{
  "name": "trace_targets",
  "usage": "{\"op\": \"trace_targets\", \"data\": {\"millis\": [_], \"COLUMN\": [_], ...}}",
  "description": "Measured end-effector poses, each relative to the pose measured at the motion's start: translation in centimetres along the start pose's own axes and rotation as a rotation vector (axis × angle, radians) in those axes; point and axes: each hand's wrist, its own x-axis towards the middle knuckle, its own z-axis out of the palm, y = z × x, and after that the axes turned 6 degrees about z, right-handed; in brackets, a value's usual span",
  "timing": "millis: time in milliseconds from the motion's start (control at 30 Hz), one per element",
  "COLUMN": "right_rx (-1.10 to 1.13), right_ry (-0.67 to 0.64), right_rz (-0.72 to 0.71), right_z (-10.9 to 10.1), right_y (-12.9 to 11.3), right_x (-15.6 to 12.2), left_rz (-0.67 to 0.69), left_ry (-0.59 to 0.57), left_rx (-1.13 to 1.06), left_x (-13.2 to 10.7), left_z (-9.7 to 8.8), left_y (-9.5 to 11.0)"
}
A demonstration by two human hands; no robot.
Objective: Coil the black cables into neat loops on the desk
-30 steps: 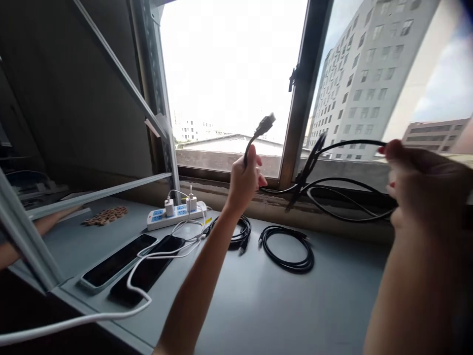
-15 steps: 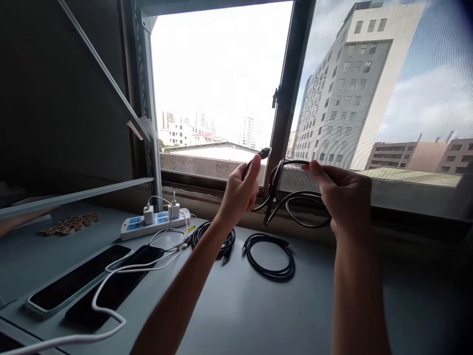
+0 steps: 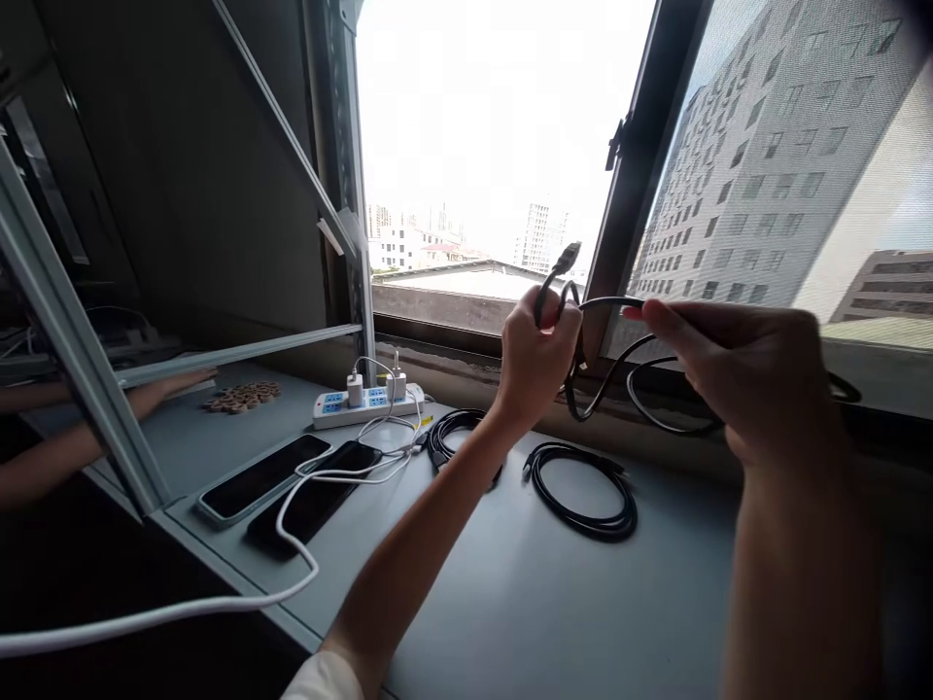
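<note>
My left hand (image 3: 535, 355) is closed around a black cable (image 3: 633, 367) near its plug end, and the plug (image 3: 567, 259) sticks up above the fist. My right hand (image 3: 743, 374) pinches the same cable a little to the right, fingers pressed together. Loops of the cable hang between and below both hands, in front of the window. Two coiled black cables lie on the grey table: one (image 3: 583, 489) below my hands, another (image 3: 453, 436) partly behind my left forearm.
A white power strip (image 3: 368, 405) with chargers sits near the window frame (image 3: 627, 185). Two phones (image 3: 263, 475) lie side by side, with a white charging lead (image 3: 219, 608) trailing off left. Another person's arm (image 3: 94, 428) reaches in at far left near wooden pieces (image 3: 243, 396). A metal rack post (image 3: 80, 360) stands left.
Both hands still hold the cable. My right hand came in from far right to close beside the left, gathering the cable into loops; the view has shifted.
</note>
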Motion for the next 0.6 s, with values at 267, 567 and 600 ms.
{"op": "trace_targets", "data": {"millis": [267,567,600], "right_rx": [0.078,-0.005,-0.026], "right_ry": [-0.13,0.191,0.246], "right_rz": [-0.067,-0.047,-0.063], "right_z": [1.9,1.9,1.5], "right_y": [-0.7,1.8,2.2], "right_x": [-0.3,0.8,1.1], "left_rz": [-0.141,-0.112,-0.109], "left_ry": [-0.185,-0.21,-0.209], "left_rx": [-0.331,-0.298,-0.295], "left_x": [0.3,1.0,1.1], "left_z": [-0.1,-1.1,-1.2], "left_y": [1.5,0.6,0.8]}}
